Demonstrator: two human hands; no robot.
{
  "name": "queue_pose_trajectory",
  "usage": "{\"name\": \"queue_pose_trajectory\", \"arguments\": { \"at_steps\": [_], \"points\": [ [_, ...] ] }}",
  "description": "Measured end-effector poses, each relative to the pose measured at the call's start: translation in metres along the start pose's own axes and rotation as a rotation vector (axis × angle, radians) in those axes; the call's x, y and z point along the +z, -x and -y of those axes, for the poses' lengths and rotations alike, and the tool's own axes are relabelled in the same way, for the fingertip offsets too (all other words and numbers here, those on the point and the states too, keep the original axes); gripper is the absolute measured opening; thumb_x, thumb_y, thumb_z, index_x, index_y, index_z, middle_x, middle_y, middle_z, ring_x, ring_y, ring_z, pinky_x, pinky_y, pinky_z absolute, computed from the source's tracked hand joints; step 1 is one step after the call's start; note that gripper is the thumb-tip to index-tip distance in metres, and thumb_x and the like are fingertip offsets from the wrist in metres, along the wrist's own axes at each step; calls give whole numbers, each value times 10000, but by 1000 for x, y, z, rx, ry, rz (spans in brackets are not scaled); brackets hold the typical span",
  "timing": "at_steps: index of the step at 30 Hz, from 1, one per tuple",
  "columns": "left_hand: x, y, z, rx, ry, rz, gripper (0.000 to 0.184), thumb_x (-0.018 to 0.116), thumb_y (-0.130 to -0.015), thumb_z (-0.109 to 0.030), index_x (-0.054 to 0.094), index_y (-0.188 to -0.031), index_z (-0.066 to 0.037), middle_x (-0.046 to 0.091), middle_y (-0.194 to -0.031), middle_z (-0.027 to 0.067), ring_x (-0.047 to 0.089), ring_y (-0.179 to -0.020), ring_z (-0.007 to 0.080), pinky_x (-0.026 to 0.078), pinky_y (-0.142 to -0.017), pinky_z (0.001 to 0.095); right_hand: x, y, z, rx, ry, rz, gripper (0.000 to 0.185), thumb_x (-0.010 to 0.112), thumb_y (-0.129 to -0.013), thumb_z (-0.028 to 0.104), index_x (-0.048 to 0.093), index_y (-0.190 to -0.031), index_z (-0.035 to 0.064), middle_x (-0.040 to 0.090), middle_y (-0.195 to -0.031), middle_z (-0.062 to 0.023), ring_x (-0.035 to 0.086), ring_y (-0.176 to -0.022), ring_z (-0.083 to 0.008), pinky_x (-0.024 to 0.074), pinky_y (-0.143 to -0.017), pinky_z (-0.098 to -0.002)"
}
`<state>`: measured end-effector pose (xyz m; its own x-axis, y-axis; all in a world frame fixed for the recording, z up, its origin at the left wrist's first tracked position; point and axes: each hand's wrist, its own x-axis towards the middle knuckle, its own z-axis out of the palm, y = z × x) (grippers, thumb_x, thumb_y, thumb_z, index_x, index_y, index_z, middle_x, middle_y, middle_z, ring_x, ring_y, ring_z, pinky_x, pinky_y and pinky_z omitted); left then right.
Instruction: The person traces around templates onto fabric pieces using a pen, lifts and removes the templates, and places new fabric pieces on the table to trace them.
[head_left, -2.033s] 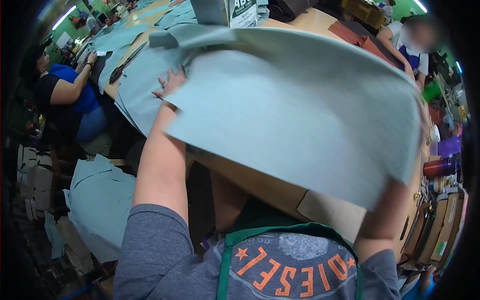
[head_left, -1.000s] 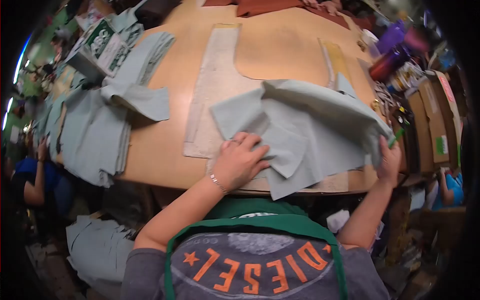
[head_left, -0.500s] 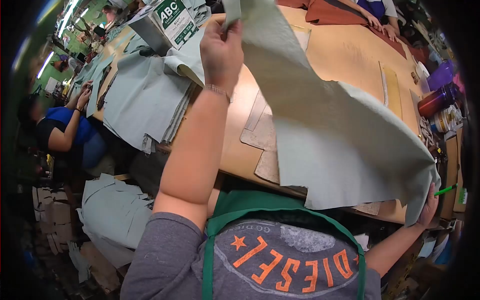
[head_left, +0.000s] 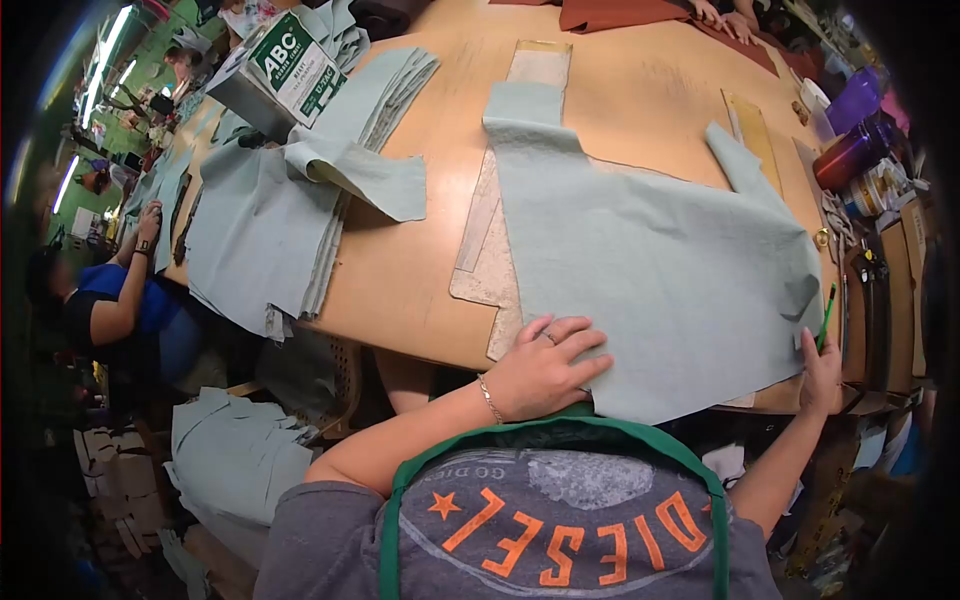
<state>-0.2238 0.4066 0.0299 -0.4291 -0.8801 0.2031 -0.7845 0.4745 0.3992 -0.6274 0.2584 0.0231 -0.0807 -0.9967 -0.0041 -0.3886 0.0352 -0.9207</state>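
A pale green sheet of leather-like material (head_left: 650,250) lies spread on the table (head_left: 400,300), its far left corner flat and its right end wrinkled. Resting on its near left edge is my left hand (head_left: 550,372), fingers apart, palm down, gripping nothing. At the sheet's right edge, my right hand (head_left: 820,372) has a green pen (head_left: 827,318) between its fingers, pointing up. Whether that hand also pinches the sheet I cannot tell. A worn pattern board (head_left: 478,240) shows from under the sheet's left side.
Stacked pale green sheets (head_left: 255,220) hang over the table's edge at left, near a metal can (head_left: 290,75). A dark tumbler (head_left: 855,150) stands at right. Brown material (head_left: 630,15) lies at the far side by a person's hands (head_left: 735,20). Another person (head_left: 115,290) works at left.
My left hand has come down from high up and let go of the sheet's raised end. The sheet has dropped flat onto the table. The pen in my right hand now points upward.
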Motion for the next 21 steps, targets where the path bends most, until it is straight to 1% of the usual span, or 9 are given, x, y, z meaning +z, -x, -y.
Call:
{"name": "queue_pose_trajectory", "arguments": {
  "at_steps": [3, 5, 7, 9, 11, 13, 16, 19, 21],
  "points": [
    [13, 2, 5, 166, 18, -76, 317, 635, -621, -150, 569, -930, -117, 528, -980, 1, 481, -1004, 190, 380, -817, 369, 9, -17, -1, -26, -76, -77, 212, 563, -826, 122, 550, -979, -24, 554, -850, -14, 481, -748, -74, 378, -677, -208],
    [15, 4, 10, 152, 71, -111, 242, 610, -610, -92, 563, -847, -91, 537, -903, 9, 515, -908, 199, 403, -754, 353, 13, -24, -1, -93, -204, -139, 206, 560, -827, 118, 551, -968, -32, 560, -867, -25, 491, -771, -77, 391, -686, -216],
    [16, 1, 9, 139, 132, -154, 202, 585, -589, -20, 553, -783, -64, 543, -836, 34, 536, -823, 217, 420, -700, 347, 9, -29, -13, -150, -108, -214, 203, 549, -831, 114, 548, -982, -23, 564, -884, -28, 505, -796, -82, 407, -694, -222],
    [15, -2, 12, 137, 181, -255, 163, 553, -600, 9, 522, -746, -57, 527, -770, 71, 537, -754, 228, 434, -624, 335, 7, -20, 3, -160, 218, -271, 205, 539, -834, 105, 544, -1003, -11, 562, -895, -24, 509, -790, -76, 408, -680, -211],
    [2, 3, 17, 80, 32, -362, 231, 529, -571, 71, 513, -770, -46, 532, -769, 91, 537, -721, 254, 413, -602, 343, 14, -8, 15, -66, -179, -306, 217, 532, -837, 103, 533, -1026, -2, 557, -882, -13, 501, -759, -69, 403, -672, -207],
    [-16, 13, 32, 59, -16, -452, 280, 508, -565, 107, 520, -803, -39, 536, -763, 87, 533, -709, 256, 407, -589, 344, -2, -8, 4, -84, -182, -151, 243, 538, -835, 102, 509, -1047, -11, 561, -876, -14, 512, -743, -68, 411, -677, -212],
    [-50, 34, 41, 15, -82, -467, 299, 523, -561, 106, 537, -836, -11, 537, -761, 105, 531, -701, 258, 422, -596, 346, 0, 19, 40, 10, -392, -60, 213, 542, -827, 84, 502, -1018, -2, 573, -877, -29, 539, -753, -93, 427, -705, -229],
    [-85, 41, 36, -34, -191, -487, 257, 528, -596, 73, 545, -845, 9, 533, -756, 117, 526, -696, 262, 426, -612, 339, -7, 37, 55, 11, -617, -84, 148, 539, -818, 59, 507, -956, 16, 583, -885, -59, 564, -789, -129, 441, -743, -249],
    [-105, 39, 30, -89, -209, -516, 208, 528, -629, 40, 547, -835, 19, 528, -754, 121, 518, -698, 268, 423, -623, 333, -11, 44, 84, -110, -755, 2, 113, 521, -813, 48, 501, -918, 13, 580, -847, -81, 577, -775, -161, 459, -746, -276]
  ]
}}
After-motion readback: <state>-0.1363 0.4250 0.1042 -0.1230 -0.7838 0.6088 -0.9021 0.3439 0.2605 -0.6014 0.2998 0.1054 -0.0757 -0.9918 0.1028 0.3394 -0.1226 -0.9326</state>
